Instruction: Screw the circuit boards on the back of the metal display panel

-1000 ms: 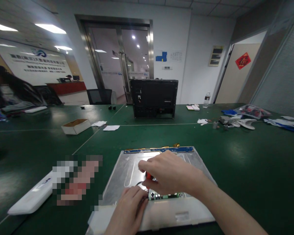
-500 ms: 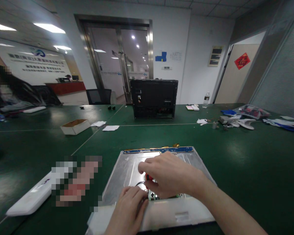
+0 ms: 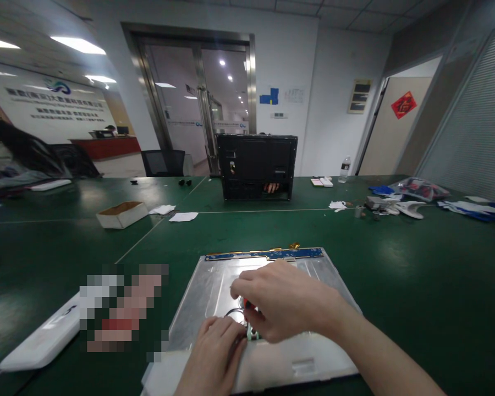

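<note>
On the green worktop (image 3: 416, 275), left to right:

Far left: a white flat device (image 3: 41, 338) lies near the front edge, next to a pixelated patch; a person in dark clothing sits at the far end of that side, blurred.

Left middle: an open white cardboard box (image 3: 121, 213) sits well back, with two paper scraps (image 3: 183, 216) just beside it.

Left hand (image 3: 214, 357): comes in from the bottom edge, palm down, knuckles up, fingers curled and pressed onto the near part of the metal panel (image 3: 214, 286). Its fingertips lie by a thin dark wire loop. I cannot tell whether they pinch anything.

Metal panel: lies flat in front of the person, silver back upward, with a blue circuit strip (image 3: 268, 254) along its far edge and a white frame (image 3: 305, 366) along its near edge.

Right hand (image 3: 284, 300): the forearm crosses in from the lower right, the wrist bends inward and the hand arches over the panel's middle. Its fingers are closed narrow around a small red-handled tool (image 3: 247, 303), mostly hidden under the palm, tip pointing down at a small green board (image 3: 253, 333) on the panel, just beside the left fingertips.

Centre back: a black monitor casing (image 3: 256, 165) stands upright; another person's fingers (image 3: 271, 187) show through its lower opening.

Right back: a water bottle (image 3: 345, 168), white parts and plastic bags (image 3: 421, 188) lie scattered well apart from the panel.
</note>
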The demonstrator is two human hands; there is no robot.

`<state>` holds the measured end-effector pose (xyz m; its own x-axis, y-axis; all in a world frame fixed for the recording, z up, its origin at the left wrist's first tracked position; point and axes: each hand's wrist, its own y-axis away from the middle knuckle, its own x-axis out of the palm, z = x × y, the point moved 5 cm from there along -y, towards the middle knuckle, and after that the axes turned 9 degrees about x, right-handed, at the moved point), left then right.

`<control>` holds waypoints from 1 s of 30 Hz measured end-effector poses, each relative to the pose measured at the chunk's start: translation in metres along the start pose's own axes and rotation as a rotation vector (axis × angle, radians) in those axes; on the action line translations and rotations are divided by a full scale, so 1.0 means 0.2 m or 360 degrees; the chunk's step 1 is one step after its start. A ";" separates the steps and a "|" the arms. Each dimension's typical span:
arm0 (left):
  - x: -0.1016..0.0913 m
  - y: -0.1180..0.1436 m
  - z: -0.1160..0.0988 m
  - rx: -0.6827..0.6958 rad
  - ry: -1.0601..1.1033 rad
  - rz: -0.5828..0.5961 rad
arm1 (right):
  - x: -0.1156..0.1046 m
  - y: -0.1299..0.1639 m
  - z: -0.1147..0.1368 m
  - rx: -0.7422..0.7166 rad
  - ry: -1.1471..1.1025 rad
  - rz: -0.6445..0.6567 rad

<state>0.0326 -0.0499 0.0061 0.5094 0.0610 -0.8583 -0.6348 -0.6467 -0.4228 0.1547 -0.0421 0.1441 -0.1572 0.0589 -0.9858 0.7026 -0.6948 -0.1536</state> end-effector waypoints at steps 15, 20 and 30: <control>0.00 0.00 0.00 0.0012 -0.0005 -0.0008 | 0.01 0.00 0.00 -0.0021 0.0046 -0.0042; 0.00 0.00 -0.01 0.0001 -0.0006 0.0020 | 0.01 -0.02 -0.01 0.0018 0.0038 -0.0062; 0.00 0.00 -0.01 0.0025 -0.0007 -0.0005 | 0.00 0.01 -0.02 0.0038 -0.0013 0.0017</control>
<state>0.0333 -0.0507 0.0070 0.5088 0.0664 -0.8583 -0.6425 -0.6343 -0.4299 0.1586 -0.0396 0.1429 -0.1558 0.0454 -0.9868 0.6877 -0.7121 -0.1413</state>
